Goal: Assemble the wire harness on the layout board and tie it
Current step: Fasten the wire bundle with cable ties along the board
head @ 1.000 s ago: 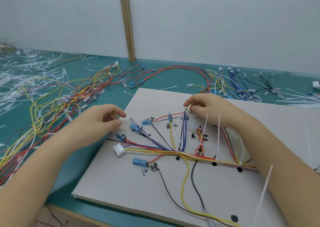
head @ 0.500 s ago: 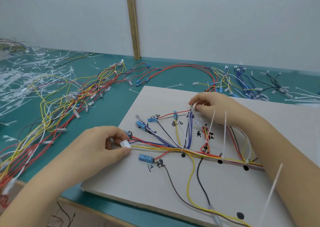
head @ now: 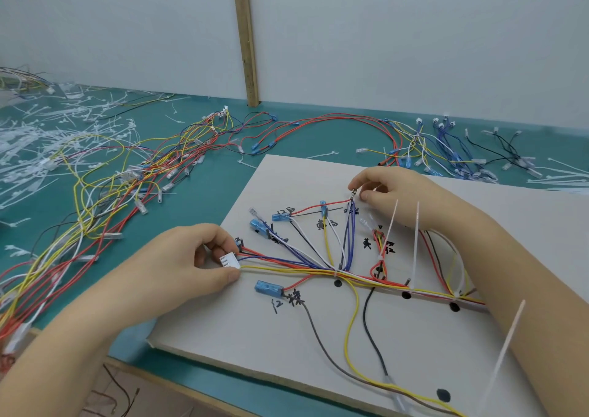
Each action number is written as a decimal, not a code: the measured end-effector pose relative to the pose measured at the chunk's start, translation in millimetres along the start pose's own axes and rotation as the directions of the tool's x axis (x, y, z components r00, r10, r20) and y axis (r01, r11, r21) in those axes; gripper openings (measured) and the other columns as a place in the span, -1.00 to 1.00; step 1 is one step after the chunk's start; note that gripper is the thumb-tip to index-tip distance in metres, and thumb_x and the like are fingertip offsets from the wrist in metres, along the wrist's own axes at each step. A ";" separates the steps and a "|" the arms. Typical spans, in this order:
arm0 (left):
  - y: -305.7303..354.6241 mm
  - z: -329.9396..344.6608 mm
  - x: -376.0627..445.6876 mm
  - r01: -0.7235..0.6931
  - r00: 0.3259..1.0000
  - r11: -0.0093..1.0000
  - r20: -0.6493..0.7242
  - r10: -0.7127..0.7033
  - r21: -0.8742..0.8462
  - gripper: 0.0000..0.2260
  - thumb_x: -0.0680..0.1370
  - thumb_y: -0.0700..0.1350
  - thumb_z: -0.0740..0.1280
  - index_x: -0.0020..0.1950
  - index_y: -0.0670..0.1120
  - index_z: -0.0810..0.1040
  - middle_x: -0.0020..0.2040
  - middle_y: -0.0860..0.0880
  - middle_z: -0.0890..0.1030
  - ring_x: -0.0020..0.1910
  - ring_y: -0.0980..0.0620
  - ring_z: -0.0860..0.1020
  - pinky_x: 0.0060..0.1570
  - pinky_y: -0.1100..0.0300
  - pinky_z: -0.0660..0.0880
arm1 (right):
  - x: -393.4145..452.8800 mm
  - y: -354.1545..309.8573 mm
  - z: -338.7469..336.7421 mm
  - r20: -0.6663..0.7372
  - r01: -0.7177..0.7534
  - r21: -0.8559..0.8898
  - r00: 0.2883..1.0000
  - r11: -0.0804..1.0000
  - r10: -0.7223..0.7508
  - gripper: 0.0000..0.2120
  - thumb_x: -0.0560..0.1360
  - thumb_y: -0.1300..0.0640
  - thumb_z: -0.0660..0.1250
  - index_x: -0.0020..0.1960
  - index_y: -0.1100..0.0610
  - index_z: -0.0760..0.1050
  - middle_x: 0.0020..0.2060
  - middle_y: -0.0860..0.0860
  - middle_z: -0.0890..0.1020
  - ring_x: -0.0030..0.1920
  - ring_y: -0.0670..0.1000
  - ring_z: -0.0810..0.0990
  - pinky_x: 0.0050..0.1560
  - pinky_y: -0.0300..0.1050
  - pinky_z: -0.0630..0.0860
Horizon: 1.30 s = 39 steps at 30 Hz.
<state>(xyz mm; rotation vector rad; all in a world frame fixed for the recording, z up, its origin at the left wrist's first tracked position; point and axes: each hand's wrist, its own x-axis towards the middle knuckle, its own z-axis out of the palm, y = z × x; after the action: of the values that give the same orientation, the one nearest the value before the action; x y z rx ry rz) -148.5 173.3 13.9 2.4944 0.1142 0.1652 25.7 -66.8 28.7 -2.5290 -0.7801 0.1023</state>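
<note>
Pinching the white connector (head: 230,261) with my left hand (head: 178,263) at the harness's (head: 318,265) left end on the layout board (head: 318,337). My right hand (head: 395,193) pinches a small metal terminal (head: 353,192) up top where the red and blue wires meet.

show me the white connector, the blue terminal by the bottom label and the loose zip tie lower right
white connector (head: 230,261), head view, on its open white face between the left hand's fingers
blue terminal (head: 268,287), head view, middle of its clear blue sleeve
zip tie (head: 506,346), head view, midway along its white strap

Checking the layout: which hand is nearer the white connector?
Left. The left hand pinches the white connector; the right hand is up the board at a terminal.
</note>
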 end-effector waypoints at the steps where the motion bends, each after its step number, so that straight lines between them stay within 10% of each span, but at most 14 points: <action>1: -3.0 -2.3 0.6 0.012 1.000 0.999 0.007 -0.012 -0.047 -0.87 0.39 -0.09 0.45 -0.20 0.13 0.56 -0.40 0.23 0.53 -0.47 0.22 0.41 -0.44 0.45 0.32 | 0.1 -0.1 0.3 0.001 0.001 -0.001 1.000 1.000 -0.001 -0.77 0.52 0.20 0.19 0.03 -0.08 0.51 -0.12 -0.07 0.54 -0.03 -0.01 0.50 0.02 -0.18 0.37; 20: -16.9 -0.3 3.9 -0.096 0.988 0.995 -0.122 0.098 0.023 -0.79 0.49 -0.19 0.35 -0.19 0.14 0.48 -0.13 0.14 0.50 -0.13 0.24 0.45 -0.22 0.45 0.30 | 0.5 1.6 1.1 0.004 -0.005 -0.018 1.000 1.000 0.005 -0.77 0.53 0.19 0.18 0.06 -0.08 0.51 -0.13 -0.10 0.52 -0.07 -0.03 0.48 -0.04 -0.20 0.33; 25: 4.8 -0.7 -10.9 -0.290 0.949 0.953 -0.101 0.298 0.082 -0.81 0.42 0.19 0.23 -0.04 0.19 0.53 0.14 0.29 0.40 0.20 0.30 0.27 0.15 0.53 0.13 | 0.4 1.5 1.2 0.003 -0.003 -0.021 1.000 1.000 0.003 -0.76 0.52 0.19 0.18 0.06 -0.07 0.52 -0.17 -0.13 0.50 -0.08 -0.02 0.49 -0.04 -0.20 0.34; 31: 22.2 18.2 -14.5 -0.367 0.930 0.915 0.029 0.367 0.166 -0.81 0.38 0.21 0.26 -0.16 0.17 0.58 0.20 0.28 0.37 0.22 0.17 0.20 0.19 0.04 0.24 | -0.9 0.0 0.4 -0.007 -0.003 -0.006 1.000 1.000 0.003 -0.76 0.52 0.21 0.18 0.05 -0.06 0.52 -0.14 -0.10 0.52 -0.04 0.01 0.51 -0.01 -0.19 0.37; 39: 21.8 18.3 -8.9 -0.360 0.933 0.929 0.066 0.355 0.088 -0.84 0.35 0.18 0.31 -0.11 0.24 0.48 0.17 0.40 0.37 0.28 0.31 0.16 0.25 0.05 0.23 | -1.7 -2.9 -0.5 0.005 0.005 -0.029 1.000 1.000 -0.005 -0.72 0.53 0.23 0.15 0.12 -0.01 0.51 -0.07 -0.06 0.53 0.00 0.00 0.50 0.02 -0.20 0.36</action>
<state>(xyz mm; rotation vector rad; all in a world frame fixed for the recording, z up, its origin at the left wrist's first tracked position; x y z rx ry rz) -153.8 144.0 11.7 2.5956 -0.3656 0.2540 23.0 -65.9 30.4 -2.5549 -0.7948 0.0957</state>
